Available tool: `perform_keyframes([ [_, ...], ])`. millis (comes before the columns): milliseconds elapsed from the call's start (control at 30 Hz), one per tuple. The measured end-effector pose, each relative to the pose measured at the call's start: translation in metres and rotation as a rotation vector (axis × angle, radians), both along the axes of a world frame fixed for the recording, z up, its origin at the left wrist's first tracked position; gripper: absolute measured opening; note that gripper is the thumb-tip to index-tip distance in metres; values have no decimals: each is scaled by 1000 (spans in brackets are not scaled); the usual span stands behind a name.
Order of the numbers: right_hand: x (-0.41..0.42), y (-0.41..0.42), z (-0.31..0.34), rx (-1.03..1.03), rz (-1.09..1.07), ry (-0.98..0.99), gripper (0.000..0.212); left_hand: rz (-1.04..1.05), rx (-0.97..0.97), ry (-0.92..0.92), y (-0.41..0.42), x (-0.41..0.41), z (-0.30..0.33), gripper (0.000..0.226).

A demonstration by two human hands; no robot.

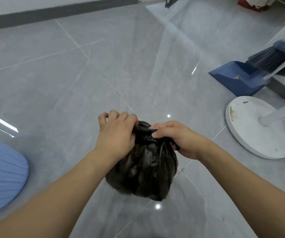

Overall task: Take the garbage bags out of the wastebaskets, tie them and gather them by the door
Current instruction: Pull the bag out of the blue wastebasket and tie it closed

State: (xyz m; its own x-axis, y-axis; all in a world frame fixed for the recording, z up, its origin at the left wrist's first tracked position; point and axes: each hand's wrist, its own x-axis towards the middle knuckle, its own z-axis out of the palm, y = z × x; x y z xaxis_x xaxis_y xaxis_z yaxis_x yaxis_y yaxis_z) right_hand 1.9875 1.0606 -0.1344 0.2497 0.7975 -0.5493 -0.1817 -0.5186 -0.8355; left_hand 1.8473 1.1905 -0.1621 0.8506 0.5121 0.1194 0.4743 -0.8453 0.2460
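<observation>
One black bag [143, 169] between two hands, gathered neck pointing up, long axis upright, left hand [116, 133] and right hand [176, 138] both pinching the neck, one blue wastebasket [0, 169] left of the left hand, one dustpan [238, 78] beyond the right hand

I see grey tiled floor [55, 69] | on it: blue dustpan [238, 79], white round fan base [258, 127], light-blue ribbed wastebasket [2, 170].
</observation>
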Motion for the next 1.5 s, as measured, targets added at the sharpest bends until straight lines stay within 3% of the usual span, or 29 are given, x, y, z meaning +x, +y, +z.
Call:
perform_keyframes([
  [67, 1, -1, -2, 19, -31, 204, 46, 30, 62, -36, 4, 1, -6, 21],
  [133, 3, -2, -5, 23, -82, 347, 36, 31, 71, -79, 5, -1, -10, 24],
  [200, 4, -4, -6, 12, -77, 400, 27, -8, -57, -148, 3, -6, -6, 31],
  [333, 7, -6, -12, -33, -102, 243, 39, -31, -561, -310, -9, -19, 14, 33],
  [433, 7, -3, -13, -42, -161, 169, 53, -85, -601, -235, -23, -23, 13, 36],
  [500, 3, -1, -9, -40, -152, 111, 42, -100, -516, -159, -29, -20, 6, 46],
  [567, -1, 4, -4, -31, -205, -60, 29, -28, -515, -182, -31, -14, 1, 40],
  [600, -2, 5, -4, -11, -255, -202, 31, 69, -631, -228, -31, -11, 3, 32],
  [700, 1, 4, -14, 81, -395, -703, 35, 484, -1391, -549, -21, -5, 21, 37],
  [767, 12, -4, -23, 89, -317, -1013, 37, 755, -1668, -683, -5, -10, 20, 41],
  [867, 25, -11, -34, 53, -130, -1228, 45, 942, -1794, -786, 17, -18, 12, 31],
  [967, 21, -11, -41, 51, 67, -1323, 53, 858, -1861, -755, 12, -12, 15, 31],
  [1033, 21, -15, -46, 77, 220, -1418, 55, 779, -1818, -689, 6, -6, 17, 42],
  [1133, 41, -30, -50, 12, 286, -1507, 60, 838, -1621, -684, 10, -8, 13, 47],
  [1233, 49, -36, -51, -148, 320, -1417, 69, 891, -1253, -600, 14, -16, -3, 22],
  [1300, 42, -28, -50, -303, 348, -1194, 70, 797, -1111, -639, 7, -19, -10, 22],
  [1400, 34, -24, -44, -522, 289, -518, 66, 521, -878, -646, -9, -24, -8, 31],
  [1500, 33, -29, -41, -421, 72, 115, 54, 324, -697, -565, -16, -35, -11, 34],
])
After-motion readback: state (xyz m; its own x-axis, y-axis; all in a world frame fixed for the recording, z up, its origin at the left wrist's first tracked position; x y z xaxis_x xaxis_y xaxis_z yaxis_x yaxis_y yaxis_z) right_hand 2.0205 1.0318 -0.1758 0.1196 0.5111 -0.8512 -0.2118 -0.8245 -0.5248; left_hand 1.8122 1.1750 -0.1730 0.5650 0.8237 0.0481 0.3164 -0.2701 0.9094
